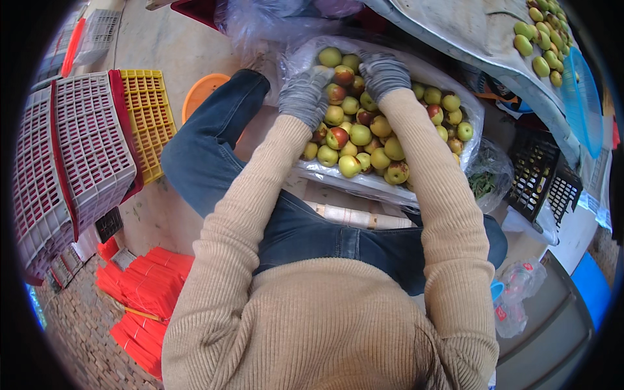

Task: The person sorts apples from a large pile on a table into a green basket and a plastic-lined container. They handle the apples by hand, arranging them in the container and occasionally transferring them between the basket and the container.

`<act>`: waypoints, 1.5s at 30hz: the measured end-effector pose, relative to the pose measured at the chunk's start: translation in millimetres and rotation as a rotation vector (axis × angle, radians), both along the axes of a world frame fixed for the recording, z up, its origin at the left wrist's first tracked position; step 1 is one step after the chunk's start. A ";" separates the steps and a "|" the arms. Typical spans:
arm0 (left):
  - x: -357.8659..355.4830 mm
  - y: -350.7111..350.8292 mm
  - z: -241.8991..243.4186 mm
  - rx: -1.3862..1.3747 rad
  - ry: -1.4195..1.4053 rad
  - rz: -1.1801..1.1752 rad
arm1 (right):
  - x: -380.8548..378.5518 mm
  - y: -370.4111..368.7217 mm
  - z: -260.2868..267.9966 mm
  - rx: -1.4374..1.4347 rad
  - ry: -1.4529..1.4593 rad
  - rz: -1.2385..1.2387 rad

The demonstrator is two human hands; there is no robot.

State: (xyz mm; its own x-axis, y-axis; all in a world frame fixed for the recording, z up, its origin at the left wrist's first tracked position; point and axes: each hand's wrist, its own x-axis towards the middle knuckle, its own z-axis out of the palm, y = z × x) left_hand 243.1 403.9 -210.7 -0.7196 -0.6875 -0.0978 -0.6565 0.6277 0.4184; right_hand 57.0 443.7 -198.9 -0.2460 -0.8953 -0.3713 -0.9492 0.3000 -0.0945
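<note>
A shallow box lined with clear plastic (475, 117) lies before me, heaped with round yellow-green and reddish-brown fruits (360, 135) that look like jujubes. My left hand (306, 93), in a grey knitted glove, bends over the left far part of the heap, with its fingertips beside a red-blotched fruit. At the far edge of the heap is my right hand (383, 74), gloved the same way, its fingers curled down among the fruits. Whether either hand grips a fruit is hidden by the gloves.
Left stand stacked white plastic crates (92, 141), a yellow crate (146, 122) and an orange basin (202, 95). Red mesh bundles (146, 282) lie lower left. A padded table (468, 29) holding more fruits (546, 39) overhangs the right, near a black crate (531, 165) and a blue basket (580, 102).
</note>
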 end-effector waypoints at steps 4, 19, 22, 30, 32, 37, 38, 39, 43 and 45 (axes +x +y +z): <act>-9.9 -2.0 -18.0 -0.129 -0.179 -0.270 | -37.8 52.1 -3.9 -0.333 -0.182 -0.247; 54.5 47.6 17.8 0.271 -0.237 0.097 | 75.7 124.6 49.8 -0.043 -0.147 0.139; 43.7 50.3 22.1 0.219 -0.457 -0.009 | 100.5 101.4 33.7 0.155 -0.123 0.133; 48.1 42.6 29.4 0.259 -0.426 0.142 | 85.8 96.8 41.8 0.099 -0.072 -0.001; 55.2 43.1 17.3 0.228 -0.361 0.087 | 76.4 102.3 42.5 0.075 -0.073 -0.071; 45.7 52.3 24.8 0.309 -0.429 0.011 | 67.5 108.2 37.2 0.037 -0.044 -0.065; 45.2 54.8 26.8 0.270 -0.405 0.025 | 70.1 104.7 38.5 0.077 -0.046 -0.062; 46.5 53.6 24.7 0.242 -0.402 0.033 | 74.6 100.1 41.8 0.115 -0.052 -0.056; 57.9 44.3 14.2 0.211 -0.352 0.035 | 90.6 88.9 27.0 0.059 -0.093 0.081; 63.3 43.4 14.0 0.256 -0.297 0.039 | 95.7 87.9 14.6 0.117 -0.091 0.128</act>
State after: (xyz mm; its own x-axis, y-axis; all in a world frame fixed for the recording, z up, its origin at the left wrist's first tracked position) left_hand 306.5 447.3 -196.7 -0.6080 -0.6403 -0.4694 -0.7938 0.4999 0.3464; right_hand 152.7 531.6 -184.2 -0.0939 -0.8665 -0.4903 -0.9694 0.1917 -0.1531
